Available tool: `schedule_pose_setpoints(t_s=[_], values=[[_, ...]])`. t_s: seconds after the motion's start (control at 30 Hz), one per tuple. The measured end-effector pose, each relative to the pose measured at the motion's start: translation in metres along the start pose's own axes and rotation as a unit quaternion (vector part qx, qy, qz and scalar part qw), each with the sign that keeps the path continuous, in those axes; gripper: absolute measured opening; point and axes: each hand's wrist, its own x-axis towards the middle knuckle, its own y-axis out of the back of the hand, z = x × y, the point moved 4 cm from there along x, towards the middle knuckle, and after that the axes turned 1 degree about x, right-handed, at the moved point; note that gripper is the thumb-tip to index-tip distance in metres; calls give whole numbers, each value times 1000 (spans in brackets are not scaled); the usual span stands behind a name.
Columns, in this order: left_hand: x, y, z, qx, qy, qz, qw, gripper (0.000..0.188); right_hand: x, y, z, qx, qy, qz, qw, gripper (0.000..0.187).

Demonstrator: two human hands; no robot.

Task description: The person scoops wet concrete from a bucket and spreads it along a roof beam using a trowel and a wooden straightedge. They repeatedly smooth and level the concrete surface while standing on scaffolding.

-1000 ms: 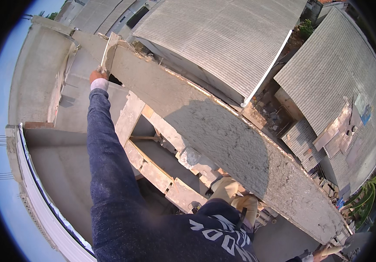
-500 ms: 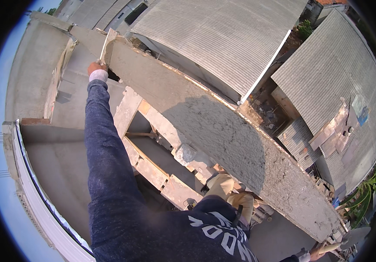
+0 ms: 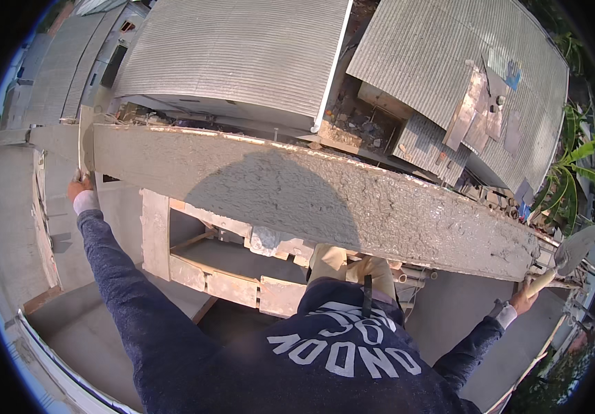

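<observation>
A long wall top (image 3: 435,217) covered with wet grey mortar runs across the view in front of me. At its left end my left hand (image 3: 80,185) is closed around the lower end of a narrow, flat straightedge (image 3: 86,138), which lies crosswise over the mortar. My right hand (image 3: 522,298), near the wall's right end, grips the pale handle of a trowel (image 3: 577,250). The trowel's grey blade points up and away from me, beyond the mortar's end. The mortar looks smoother near the straightedge and rougher toward the right.
Formwork boards (image 3: 232,284) frame an opening on my side of the wall. Beyond the wall are corrugated roofs (image 3: 235,55) at a lower level, one with loose boards (image 3: 473,107) on it. Bamboo poles (image 3: 415,277) lie below the wall beside my legs. Banana leaves (image 3: 577,159) stand at right.
My view has turned, so the wall now lies more nearly level across it. My right hand and the trowel have come further into view. The left hand keeps hold of the straightedge.
</observation>
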Motion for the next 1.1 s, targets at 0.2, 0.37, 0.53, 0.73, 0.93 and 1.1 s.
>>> schedule_pose_setpoints(t_s=[0.2, 0.37, 0.53, 0.73, 0.93, 1.1], values=[[-1, 19, -97, -23, -14, 21, 999, 47, -8, -58, -34, -113, 24, 35, 993, 57], [-182, 24, 99, -201, -143, 12, 969, 46, -40, -21, -52, -115, 34, 95, 988, 62], [-308, 58, 195, -251, -210, -43, 944, 46, -43, -35, -39, -96, 63, 118, 986, 59], [-331, 71, 226, -251, -233, -62, 938, 46, -45, -32, -49, -105, 78, 114, 985, 49], [-296, 83, 215, -224, -226, -53, 947, 46, -38, -30, -51, -124, 62, 120, 983, 48], [-233, 115, 169, -204, -160, -60, 964, 46, -33, -38, -59, -83, 79, 80, 990, 58]])
